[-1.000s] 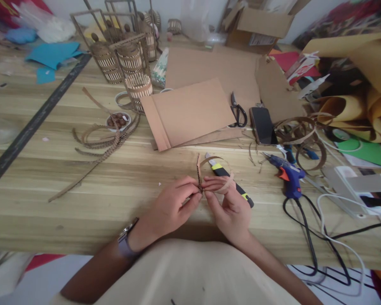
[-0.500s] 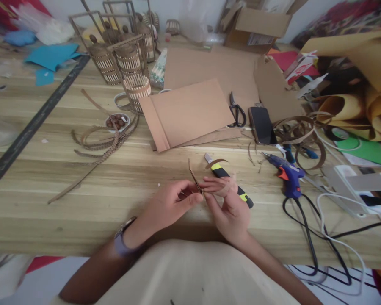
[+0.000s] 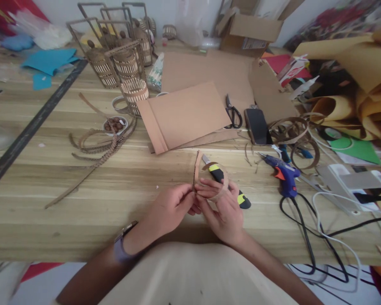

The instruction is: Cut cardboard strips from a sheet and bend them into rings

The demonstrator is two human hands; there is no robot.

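Observation:
Pinched between the fingertips of my left hand [image 3: 169, 209] is a narrow corrugated cardboard strip [image 3: 196, 167], its free end standing up and away from me. My right hand [image 3: 222, 216] meets the left at the strip's lower part, thumb and fingers closed on it. A thin curl of brown paper [image 3: 225, 184] loops over the right fingers; its joined end is hidden. Under and beyond the right hand lies a black and yellow utility knife [image 3: 216, 173], blade pointing away. Another short brown curl [image 3: 209, 165] rests across the knife.
Brown cardboard sheets [image 3: 184, 114], scissors [image 3: 233, 112] and a phone [image 3: 257, 126] lie beyond my hands. To the right are a blue glue gun [image 3: 285, 173] with its cable and a power strip [image 3: 339, 186]. Lantern-like frames [image 3: 127, 63], a bowl [image 3: 115, 125] and corrugated strips [image 3: 109, 148] sit left.
The cardboard strip has turned more upright, showing its flat face. Both hands have shifted slightly left, and the paper curl over my right fingers forms a wider loop.

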